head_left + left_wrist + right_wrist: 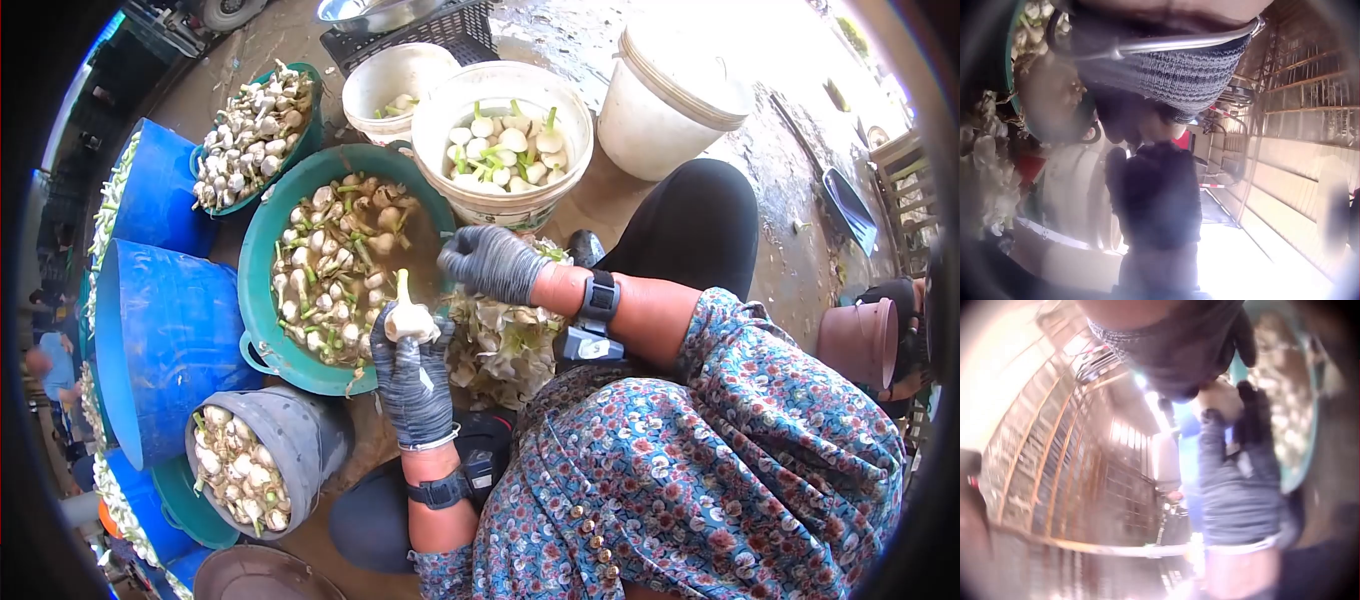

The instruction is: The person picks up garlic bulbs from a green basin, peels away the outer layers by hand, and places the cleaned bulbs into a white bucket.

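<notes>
In the head view my gloved left hand [415,385] holds up a white garlic bulb [411,322], its short stem pointing away from me. My gloved right hand [490,265] has its fingers curled, just right of the bulb and above a heap of garlic skins [500,350]; nothing shows in its grasp. Ahead of both hands stands a green tub [258,265] of murky water with many unpeeled garlic bulbs [325,265]. The right wrist view has the bulb [1221,403] at the left fingertips, with the right hand [1179,353] close above, blurred.
Beyond the tub, a white bucket [495,205] contains peeled bulbs, beside a smaller white bucket [370,105]. A lidded white bucket [650,120] stands right. Blue barrels [170,340] and a tilted grey bucket [315,435] of garlic line the left. A shovel [850,210] lies far right.
</notes>
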`<state>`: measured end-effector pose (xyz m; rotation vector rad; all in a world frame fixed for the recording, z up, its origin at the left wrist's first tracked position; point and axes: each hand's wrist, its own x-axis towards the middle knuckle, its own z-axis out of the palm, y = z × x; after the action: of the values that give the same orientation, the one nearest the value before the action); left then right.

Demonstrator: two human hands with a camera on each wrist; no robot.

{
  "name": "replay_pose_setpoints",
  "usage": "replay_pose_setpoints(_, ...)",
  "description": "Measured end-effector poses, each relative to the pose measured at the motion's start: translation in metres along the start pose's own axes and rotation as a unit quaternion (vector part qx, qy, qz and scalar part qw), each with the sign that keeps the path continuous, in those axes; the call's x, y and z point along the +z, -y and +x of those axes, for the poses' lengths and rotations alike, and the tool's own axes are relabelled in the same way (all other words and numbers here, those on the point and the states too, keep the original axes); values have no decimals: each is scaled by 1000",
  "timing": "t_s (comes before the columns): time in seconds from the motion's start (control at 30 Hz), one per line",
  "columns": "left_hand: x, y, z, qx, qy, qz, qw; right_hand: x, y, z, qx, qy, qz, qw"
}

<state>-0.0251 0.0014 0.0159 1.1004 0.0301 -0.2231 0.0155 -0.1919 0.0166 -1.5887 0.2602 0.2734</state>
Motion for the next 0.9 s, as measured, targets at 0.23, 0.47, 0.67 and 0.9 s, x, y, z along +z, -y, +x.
replay_pose_setpoints(0.23, -7, 3, 0, -25, -41, 25, 999, 7, 30, -40, -319, -50, -260, 910)
replay_pose_setpoints(0.47, -11, 13, 5, 15, -67, 144, 987, 25, 36, -50, -271, -44, -399, 875)
replay_pose_setpoints(0.67, 0, -2, -7, 69, 3, 144, 987, 23, 20, -33, -241, -124, -239, 932)
replay_pose_setpoints(0.9, -4, -5, -6, 6, 7, 19, 1000, -13, 15, -24, -212, -126, -215, 945)
